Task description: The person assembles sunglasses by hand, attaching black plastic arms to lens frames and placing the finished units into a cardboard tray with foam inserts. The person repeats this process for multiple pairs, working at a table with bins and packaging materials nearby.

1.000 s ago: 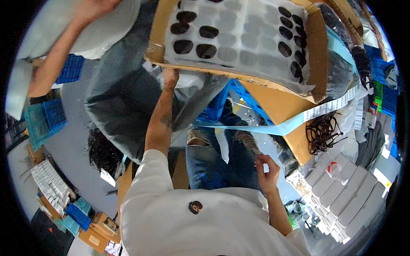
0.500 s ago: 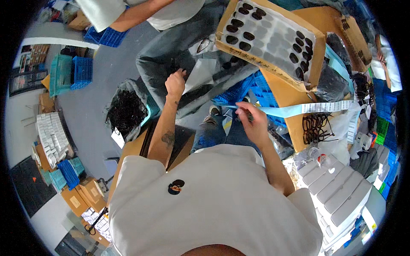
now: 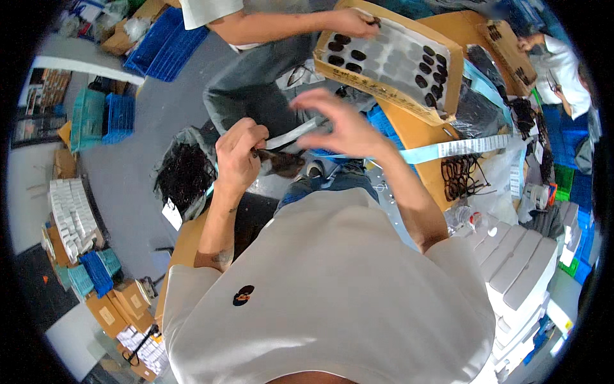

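Observation:
My left hand (image 3: 238,157) is closed around a pair of dark sunglasses (image 3: 280,161), held in front of my chest. My right hand (image 3: 336,125) hovers just right of them, blurred, fingers spread, holding nothing I can make out. A pale blue paper strip (image 3: 448,150) runs from near my right wrist across the brown table (image 3: 419,131). Beyond it, a cardboard tray (image 3: 390,61) holds rows of dark lenses in a grey insert, and another person's hand (image 3: 355,22) reaches into its far edge.
A bag of black frames (image 3: 185,176) lies on the floor at left. More black frames (image 3: 457,176) sit on the table at right, beside stacked white boxes (image 3: 518,269). Blue crates (image 3: 153,41) and cartons (image 3: 121,301) line the floor. Another person (image 3: 556,54) works at far right.
My head has tipped down, so the tray now sits higher in view. My left hand came back from near the tray holding sunglasses, and my right hand rose to meet it.

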Demonstrator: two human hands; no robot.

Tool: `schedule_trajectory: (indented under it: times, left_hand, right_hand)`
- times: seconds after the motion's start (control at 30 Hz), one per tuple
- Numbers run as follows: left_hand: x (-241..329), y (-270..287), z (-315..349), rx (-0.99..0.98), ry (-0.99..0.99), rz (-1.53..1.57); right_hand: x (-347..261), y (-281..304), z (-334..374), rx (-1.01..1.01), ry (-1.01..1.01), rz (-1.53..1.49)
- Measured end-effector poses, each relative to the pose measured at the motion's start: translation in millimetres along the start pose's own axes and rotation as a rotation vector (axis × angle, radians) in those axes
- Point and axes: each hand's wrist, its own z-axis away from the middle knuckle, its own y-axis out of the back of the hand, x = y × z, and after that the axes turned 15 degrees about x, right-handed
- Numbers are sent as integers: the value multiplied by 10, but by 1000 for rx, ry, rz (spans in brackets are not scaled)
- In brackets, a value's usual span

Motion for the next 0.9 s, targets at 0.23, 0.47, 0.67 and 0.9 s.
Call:
schedule_trajectory:
  times: [0.23,0.47,0.67,0.9]
  left_hand:
    - [86,-338,-180,70,316,228]
    - [-73,-558,-62,89,228,424]
    - [597,-1040,-285,-20,-364,653]
    - [628,-1204,-344,46,-143,284]
  right_hand:
    - [-262,-366,417,193,-149,238]
    - [-210,272,784,337,-334,-525]
    - [-148,286,879,-129,-640,-447]
    - [-212,445,933,7,-837,-923]
